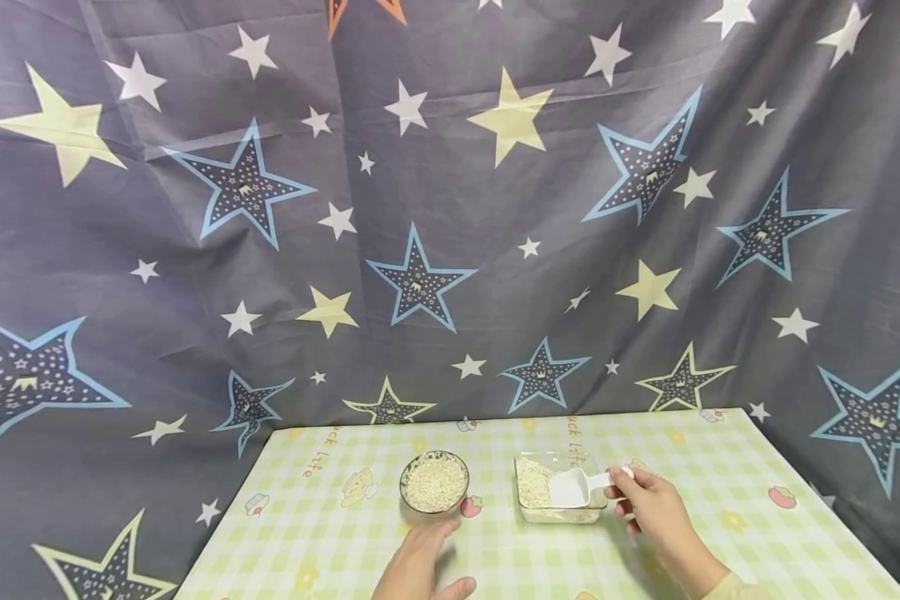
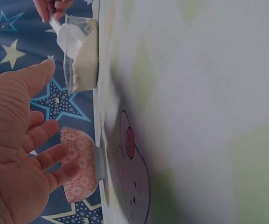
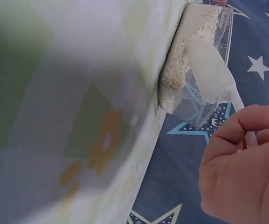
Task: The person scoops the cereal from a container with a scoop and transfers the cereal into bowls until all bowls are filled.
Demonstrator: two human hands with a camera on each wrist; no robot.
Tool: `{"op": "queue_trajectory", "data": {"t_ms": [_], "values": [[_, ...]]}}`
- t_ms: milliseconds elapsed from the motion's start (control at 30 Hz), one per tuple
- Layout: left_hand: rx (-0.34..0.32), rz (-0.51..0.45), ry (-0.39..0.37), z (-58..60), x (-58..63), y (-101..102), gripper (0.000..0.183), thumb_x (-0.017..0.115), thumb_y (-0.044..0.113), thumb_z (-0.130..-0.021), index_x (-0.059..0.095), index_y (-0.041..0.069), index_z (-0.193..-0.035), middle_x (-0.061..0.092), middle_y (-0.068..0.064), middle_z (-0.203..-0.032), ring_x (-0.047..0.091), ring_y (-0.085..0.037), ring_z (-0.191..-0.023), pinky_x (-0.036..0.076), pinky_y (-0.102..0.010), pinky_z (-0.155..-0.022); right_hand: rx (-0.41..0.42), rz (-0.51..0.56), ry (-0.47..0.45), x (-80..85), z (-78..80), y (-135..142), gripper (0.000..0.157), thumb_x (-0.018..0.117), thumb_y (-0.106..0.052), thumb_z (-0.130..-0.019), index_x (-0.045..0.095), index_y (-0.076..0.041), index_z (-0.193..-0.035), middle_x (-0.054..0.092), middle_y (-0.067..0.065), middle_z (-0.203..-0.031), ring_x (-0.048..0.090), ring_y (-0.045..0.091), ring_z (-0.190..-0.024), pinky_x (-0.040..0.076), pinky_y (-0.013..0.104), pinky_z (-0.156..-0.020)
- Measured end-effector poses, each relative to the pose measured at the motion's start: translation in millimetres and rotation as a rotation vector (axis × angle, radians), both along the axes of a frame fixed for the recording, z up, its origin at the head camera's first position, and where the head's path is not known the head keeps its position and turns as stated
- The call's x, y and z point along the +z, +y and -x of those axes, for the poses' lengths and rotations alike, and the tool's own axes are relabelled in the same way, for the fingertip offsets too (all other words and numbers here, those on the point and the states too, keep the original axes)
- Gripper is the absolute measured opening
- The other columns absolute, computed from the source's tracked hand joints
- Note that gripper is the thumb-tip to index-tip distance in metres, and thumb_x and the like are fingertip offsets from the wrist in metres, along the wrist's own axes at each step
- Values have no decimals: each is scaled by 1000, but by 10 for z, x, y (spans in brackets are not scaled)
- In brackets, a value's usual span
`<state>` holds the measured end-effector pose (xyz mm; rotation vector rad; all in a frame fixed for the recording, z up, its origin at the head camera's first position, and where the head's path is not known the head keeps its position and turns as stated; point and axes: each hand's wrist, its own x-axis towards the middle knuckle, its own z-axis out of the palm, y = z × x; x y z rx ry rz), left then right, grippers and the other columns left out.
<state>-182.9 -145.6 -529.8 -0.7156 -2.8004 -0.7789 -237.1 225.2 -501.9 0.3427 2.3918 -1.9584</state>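
Observation:
My right hand (image 1: 648,504) pinches the handle of a white scoop (image 1: 568,489) between thumb and fingers. The scoop's head dips into a clear rectangular container (image 1: 562,516), against the pale, oat-like flakes (image 3: 177,70) heaped at one side of it. Left of the container stands a round bowl (image 2: 80,163) with a pink flower pattern outside, full of similar flakes (image 1: 436,483). On the near side of this bowl my left hand (image 1: 422,560) is held with fingers loosely extended and thumb apart, holding nothing; its fingertips come close to the rim.
Both vessels stand on a table with a green-and-white checked cloth (image 1: 330,533) printed with small cartoon figures. Behind the table's far edge hangs a dark curtain (image 1: 450,192) covered in stars.

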Motion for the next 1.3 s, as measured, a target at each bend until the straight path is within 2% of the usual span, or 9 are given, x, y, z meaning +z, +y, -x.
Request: {"op": "queue_trajectory", "data": {"t_ms": [133, 233, 467, 700, 833, 967, 1100, 1200, 1300], "values": [[-7, 10, -78, -21, -7, 5, 78, 75, 56, -94, 57, 3, -148, 66, -16, -146, 62, -41, -132, 55, -64, -106, 11, 48, -46, -36, 7, 16, 46, 56, -36, -112, 62, 2, -136, 72, -7, -88, 59, 9, -69, 49, 24, -53], [-14, 22, -104, -33, -16, 10, 78, 74, 57, -95, 57, 4, -148, 67, -16, -145, 62, -41, -131, 56, -63, -105, 22, 76, -71, -63, 11, 33, 43, 54, -37, -113, 61, 1, -131, 71, -7, -88, 58, 8, -68, 48, 22, -53], [-30, 29, -84, -35, -43, 15, 76, 71, 60, -96, 58, 4, -147, 69, -16, -142, 64, -38, -129, 57, -59, -104, 21, 97, -108, -125, 25, 52, 41, 49, -34, -113, 58, 2, -131, 70, -7, -85, 57, 7, -64, 48, 21, -51], [-55, 36, -60, -29, -66, 19, 71, 70, 55, -98, 58, 4, -147, 70, -15, -140, 65, -38, -126, 60, -59, -100, 32, 90, -127, -173, 38, 70, 36, 48, -36, -113, 66, -4, -111, 68, -5, -80, 54, 8, -63, 49, 21, -52], [-66, 55, -77, -8, -75, 11, 71, 70, 57, -98, 58, 6, -147, 69, -14, -141, 65, -36, -126, 60, -56, -101, 40, 92, -135, -183, 32, 80, 38, 48, -38, -113, 67, -5, -109, 67, -5, -80, 54, 9, -63, 48, 21, -52], [-69, 63, -101, 5, -80, 13, 73, 70, 59, -98, 58, 7, -147, 69, -14, -142, 65, -35, -127, 60, -56, -101, 46, 87, -142, -189, 19, 101, 47, 50, -47, -112, 68, -4, -114, 66, -4, -79, 52, 9, -62, 48, 21, -51], [-73, 60, -91, -1, -72, -8, 72, 71, 57, -98, 59, 5, -146, 69, -15, -141, 65, -37, -127, 60, -58, -100, 51, 86, -146, -190, -14, 170, 62, 52, -56, -109, 61, 2, -132, 69, -2, -83, 52, 10, -64, 48, 21, -51], [-49, 52, -116, -6, -45, -79, 74, 71, 58, -97, 59, 5, -146, 69, -16, -142, 64, -40, -128, 58, -61, -101, 53, 65, -156, -171, -68, 270, 73, 52, -59, -108, 52, 6, -142, 71, -2, -88, 54, 9, -66, 48, 22, -51], [-11, 41, -159, -7, -6, -211, 77, 73, 59, -95, 59, 4, -147, 67, -17, -144, 62, -43, -130, 55, -64, -105, 52, -10, -158, -129, -124, 416, 78, 52, -62, -108, 52, 8, -143, 73, -1, -93, 58, 9, -69, 50, 23, -52]]}}
